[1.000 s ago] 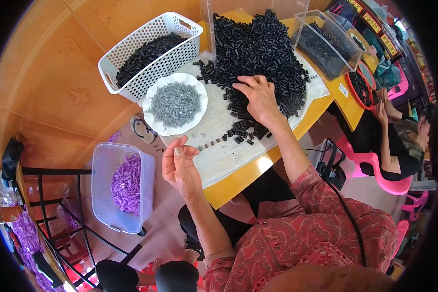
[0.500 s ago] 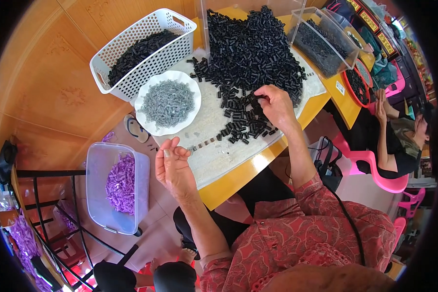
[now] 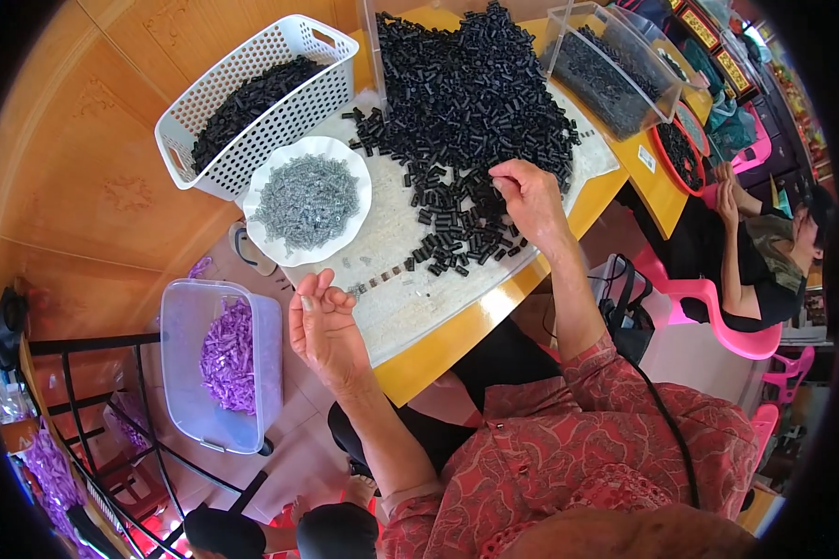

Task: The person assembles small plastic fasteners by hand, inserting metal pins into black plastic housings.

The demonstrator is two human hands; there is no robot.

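Observation:
My right hand [image 3: 534, 207] hovers at the near edge of a big pile of small black tubular pieces [image 3: 466, 93], with thumb and forefinger pinched together. Whatever is between those fingertips is too small to make out. Off the table's left corner, my left hand [image 3: 328, 335] is raised palm up, its fingers curled and the thumb pressed to them; I cannot make out what they hold. Beyond it stands a white scalloped bowl [image 3: 360, 200] heaped with small clear pieces [image 3: 308, 200]. A loose spread of black pieces [image 3: 452, 233] lies between the two hands.
A white perforated basket [image 3: 284, 126] of black pieces stands back left, and a clear bin [image 3: 625, 102] back right. On the floor at left is a clear tub [image 3: 182, 373] with purple pieces [image 3: 230, 359]. Another person [image 3: 750, 252] sits at right near a pink chair [image 3: 732, 326].
The view has shifted slightly, so the bowl and basket appear a little further left. My left hand stays curled; my right hand keeps its pinch by the black pieces.

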